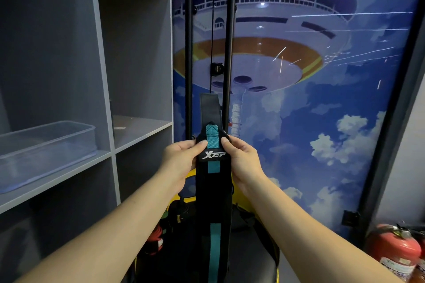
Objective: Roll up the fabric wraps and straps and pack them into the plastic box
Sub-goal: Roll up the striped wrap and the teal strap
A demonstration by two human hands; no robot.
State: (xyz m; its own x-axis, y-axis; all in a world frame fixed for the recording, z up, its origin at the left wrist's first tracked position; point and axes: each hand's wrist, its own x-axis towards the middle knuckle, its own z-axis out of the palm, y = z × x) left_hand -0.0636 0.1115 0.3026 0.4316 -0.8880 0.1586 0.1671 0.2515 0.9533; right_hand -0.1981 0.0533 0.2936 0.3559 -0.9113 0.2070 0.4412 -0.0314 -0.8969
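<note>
Both bare forearms reach forward from the bottom edge, and between them hangs a long black fabric wrap (212,190) with a teal stripe down its middle. Near its upper part a white logo patch crosses the band, and above that a teal woven loop shows, with a black flap end sticking up past the fingers. Its long axis runs close to vertical: the flap points up toward the two black upright poles (227,53), while the rest drops straight down out of view at the bottom edge.

At logo height the left hand (179,158) pinches the wrap's left edge, thumb on the front face and fingers curled behind. On the opposite edge, the right hand (241,158) holds it the same way, thumb lying on the front beside the teal loop. So the wrap is held in the air, in front of a blue wall mural.

Well to the left, a clear plastic box (46,145) sits on a grey shelf (138,128). A red fire extinguisher (393,250) stands at lower right.
</note>
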